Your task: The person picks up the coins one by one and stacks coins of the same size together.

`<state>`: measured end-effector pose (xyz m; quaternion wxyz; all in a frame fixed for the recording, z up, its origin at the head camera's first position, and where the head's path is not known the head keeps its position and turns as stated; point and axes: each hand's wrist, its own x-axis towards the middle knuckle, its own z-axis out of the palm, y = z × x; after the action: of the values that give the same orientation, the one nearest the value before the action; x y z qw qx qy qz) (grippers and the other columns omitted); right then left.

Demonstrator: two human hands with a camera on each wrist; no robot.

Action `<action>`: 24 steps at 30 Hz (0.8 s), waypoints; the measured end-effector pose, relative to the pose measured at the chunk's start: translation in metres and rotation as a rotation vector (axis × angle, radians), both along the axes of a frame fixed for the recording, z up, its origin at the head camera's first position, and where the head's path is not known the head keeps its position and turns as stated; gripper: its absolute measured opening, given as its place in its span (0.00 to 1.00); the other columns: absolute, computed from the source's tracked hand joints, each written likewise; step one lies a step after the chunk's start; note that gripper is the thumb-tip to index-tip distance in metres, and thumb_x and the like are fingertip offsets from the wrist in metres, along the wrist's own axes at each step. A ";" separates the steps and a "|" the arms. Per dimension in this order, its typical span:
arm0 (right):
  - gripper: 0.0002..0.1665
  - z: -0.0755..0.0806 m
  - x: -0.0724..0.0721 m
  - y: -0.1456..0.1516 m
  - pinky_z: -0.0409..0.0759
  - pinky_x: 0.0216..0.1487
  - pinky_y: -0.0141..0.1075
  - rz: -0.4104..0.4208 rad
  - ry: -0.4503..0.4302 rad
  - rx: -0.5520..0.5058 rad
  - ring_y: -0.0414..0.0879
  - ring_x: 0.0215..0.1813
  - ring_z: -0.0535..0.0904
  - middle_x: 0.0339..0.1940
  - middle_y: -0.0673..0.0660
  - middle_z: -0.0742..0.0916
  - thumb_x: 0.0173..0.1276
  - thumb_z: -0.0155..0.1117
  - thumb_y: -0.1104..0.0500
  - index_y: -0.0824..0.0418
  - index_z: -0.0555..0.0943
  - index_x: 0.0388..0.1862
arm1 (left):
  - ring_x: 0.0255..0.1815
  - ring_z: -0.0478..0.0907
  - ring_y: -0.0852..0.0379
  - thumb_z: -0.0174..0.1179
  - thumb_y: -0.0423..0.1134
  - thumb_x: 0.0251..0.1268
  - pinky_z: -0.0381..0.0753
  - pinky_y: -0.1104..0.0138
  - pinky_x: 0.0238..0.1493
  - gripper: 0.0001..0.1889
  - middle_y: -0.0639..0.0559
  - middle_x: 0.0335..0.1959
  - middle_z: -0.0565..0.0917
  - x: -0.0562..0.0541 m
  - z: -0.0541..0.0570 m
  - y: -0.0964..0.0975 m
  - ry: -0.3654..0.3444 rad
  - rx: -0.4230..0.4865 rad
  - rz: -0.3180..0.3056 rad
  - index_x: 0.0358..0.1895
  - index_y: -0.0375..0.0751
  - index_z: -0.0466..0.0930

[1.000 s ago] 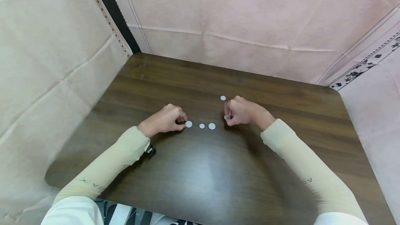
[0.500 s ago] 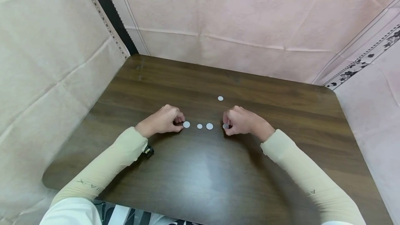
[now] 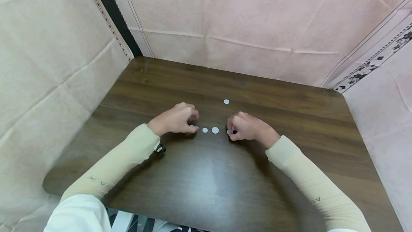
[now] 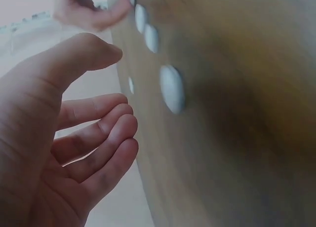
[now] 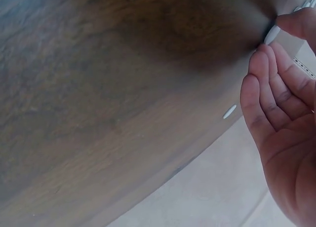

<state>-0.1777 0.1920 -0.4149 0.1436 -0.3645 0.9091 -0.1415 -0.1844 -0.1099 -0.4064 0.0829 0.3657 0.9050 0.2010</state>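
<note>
Several white round discs lie on the brown wooden table. My left hand [image 3: 178, 119] hovers with thumb and fingers apart over the leftmost disc [image 4: 172, 89], which the hand mostly covers in the head view. To its right sit a small disc [image 3: 205, 130] and a larger disc [image 3: 215, 130], side by side. At the right end of this row, my right hand [image 3: 249, 127] pinches another disc [image 5: 272, 34] between thumb and fingertips, close to the tabletop. Farther back lies a lone disc [image 3: 226, 101].
The dark wooden table [image 3: 193, 174] has rounded corners. Pale cloth [image 3: 251, 20] hangs behind it and on both sides. A small black device [image 3: 160, 148] sits at the left wrist.
My right hand has brought its disc nearer to me, into line with the row. My left hand has let go of the leftmost disc, lifted and shifted slightly right.
</note>
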 end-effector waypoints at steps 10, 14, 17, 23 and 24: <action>0.07 0.000 -0.002 0.003 0.86 0.42 0.34 -0.006 -0.039 -0.034 0.39 0.35 0.84 0.35 0.53 0.90 0.67 0.74 0.60 0.63 0.88 0.40 | 0.38 0.80 0.55 0.71 0.42 0.65 0.84 0.64 0.43 0.11 0.46 0.39 0.86 -0.004 0.002 0.061 0.029 -0.008 -0.134 0.40 0.37 0.89; 0.08 0.000 -0.002 0.005 0.87 0.42 0.34 -0.009 -0.062 -0.063 0.38 0.35 0.85 0.35 0.53 0.91 0.67 0.73 0.61 0.64 0.88 0.41 | 0.36 0.78 0.57 0.70 0.41 0.64 0.81 0.65 0.40 0.09 0.46 0.38 0.86 -0.004 -0.004 0.078 0.015 -0.008 -0.157 0.37 0.38 0.88; 0.08 0.000 -0.003 0.006 0.87 0.41 0.34 -0.021 -0.081 -0.089 0.38 0.35 0.86 0.34 0.54 0.91 0.66 0.74 0.62 0.65 0.88 0.41 | 0.36 0.78 0.57 0.72 0.40 0.62 0.81 0.65 0.40 0.07 0.46 0.37 0.85 -0.003 -0.009 0.088 0.013 -0.012 -0.160 0.35 0.39 0.88; 0.09 -0.001 -0.003 0.009 0.87 0.41 0.34 -0.053 -0.088 -0.105 0.38 0.35 0.87 0.34 0.54 0.92 0.64 0.76 0.61 0.64 0.87 0.40 | 0.35 0.75 0.57 0.74 0.37 0.60 0.78 0.65 0.39 0.06 0.46 0.35 0.85 -0.001 -0.014 0.101 0.021 -0.009 -0.143 0.33 0.39 0.87; 0.09 -0.002 -0.004 0.010 0.87 0.41 0.34 -0.052 -0.087 -0.105 0.38 0.35 0.87 0.34 0.54 0.92 0.64 0.77 0.61 0.64 0.87 0.40 | 0.35 0.75 0.57 0.74 0.37 0.60 0.78 0.65 0.38 0.06 0.46 0.35 0.84 -0.001 -0.015 0.102 0.019 -0.006 -0.139 0.34 0.39 0.87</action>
<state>-0.1813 0.2018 -0.4165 0.1598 -0.3413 0.9026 -0.2082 -0.1853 -0.0080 -0.4218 0.0891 0.4294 0.8787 0.1884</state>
